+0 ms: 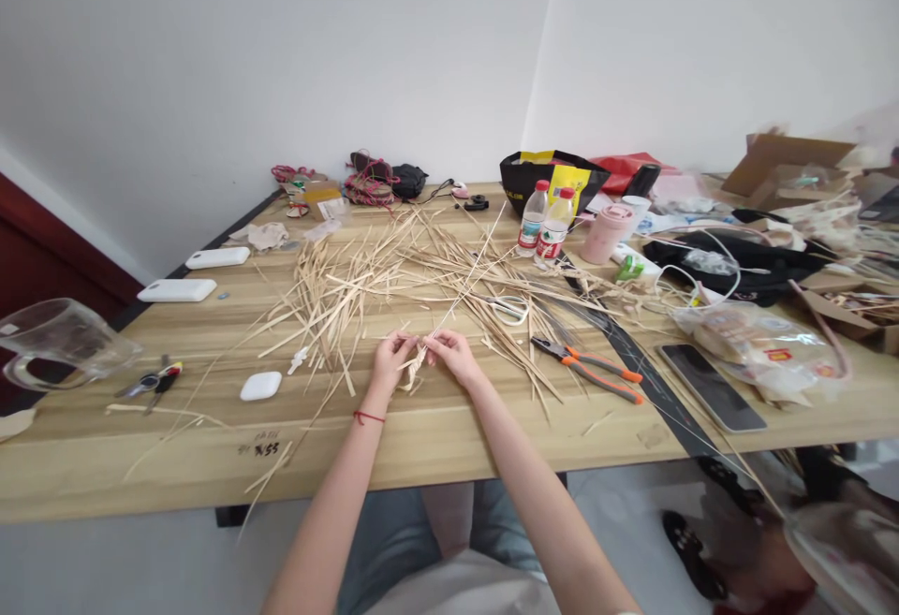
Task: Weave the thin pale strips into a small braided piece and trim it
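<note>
Left hand (394,358) and right hand (449,356) pinch a small braid (413,373) near the front of the tabletop (435,437).
Black handwriting (267,449) marks the wood by the near edge, too blurred to read surely. The braid's long axis runs near to far, its loose end pointing toward the person and slightly left; the fingers of both hands are closed on its far end, and from there a long strip (467,280) slants away to the right. Pliers (566,353) lie to the right, loose strips (351,273) spread beyond the hands. Farther off, two red-capped bottles (554,229) wear printed labels, and a black-and-yellow bag (525,186) carries lettering, all too small to read.
</note>
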`<state>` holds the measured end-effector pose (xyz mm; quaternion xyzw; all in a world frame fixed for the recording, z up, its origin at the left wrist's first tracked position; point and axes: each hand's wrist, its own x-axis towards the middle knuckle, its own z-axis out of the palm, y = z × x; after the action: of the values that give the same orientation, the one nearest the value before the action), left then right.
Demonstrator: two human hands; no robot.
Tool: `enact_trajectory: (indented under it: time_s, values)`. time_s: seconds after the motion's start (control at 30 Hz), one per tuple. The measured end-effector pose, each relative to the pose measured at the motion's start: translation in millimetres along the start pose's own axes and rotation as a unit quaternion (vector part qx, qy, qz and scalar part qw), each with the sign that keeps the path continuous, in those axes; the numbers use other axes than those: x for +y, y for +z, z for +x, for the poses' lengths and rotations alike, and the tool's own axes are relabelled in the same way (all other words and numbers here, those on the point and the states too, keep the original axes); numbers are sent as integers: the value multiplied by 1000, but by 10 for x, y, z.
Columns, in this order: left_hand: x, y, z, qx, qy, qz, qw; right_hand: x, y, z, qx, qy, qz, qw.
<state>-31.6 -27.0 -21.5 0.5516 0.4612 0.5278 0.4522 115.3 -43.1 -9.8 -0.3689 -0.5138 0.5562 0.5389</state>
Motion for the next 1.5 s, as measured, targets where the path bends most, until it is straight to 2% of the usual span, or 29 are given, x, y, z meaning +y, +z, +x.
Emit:
enact_trajectory:
  time_s: [0.1, 0.2, 0.37, 0.47, 0.57, 0.7, 0.83, 0.97, 1.07, 1.13, 1.2, 1.3, 1.5]
  values:
    - [42, -12, -16, 40, 26, -21, 999, 41, -15, 31, 99, -17, -28, 995]
    - [98, -8, -41, 15, 50, -42, 998, 95, -46, 62, 175, -26, -33, 984]
    - [209, 4, -84, -42, 116, 26, 992, 145, -90, 76, 192, -39, -19, 980]
    - [271, -6, -120, -71, 180, 105, 976, 145, -99, 79, 201, -40, -12, 979]
    - [309, -9, -173, -62, 236, 181, 953, 134, -97, 79, 217, -29, -20, 975]
    - [343, 19, -235, -79, 266, 235, 932, 123, -92, 81, 226, -14, -31, 974]
    - [396, -2, -243, -65, 261, 245, 931, 144, -109, 102, 221, -31, -47, 974]
    - [402, -103, -211, 1, 193, 174, 966, 193, -137, 132, 219, -50, -69, 972]
    - [328, -117, -190, 11, 153, 165, 974, 229, -132, 139, 210, -51, -87, 972]
    - [256, -77, -185, -16, 152, 228, 962, 241, -117, 134, 194, -57, -111, 973]
    - [185, -24, -185, -58, 172, 294, 939, 242, -100, 126, 172, -64, -130, 974]
    - [85, 29, -187, -90, 201, 361, 906, 229, -84, 112, 151, -66, -143, 976]
    - [-84, 116, -181, -54, 178, 465, 866, 223, -98, 92, 151, -53, -146, 976]
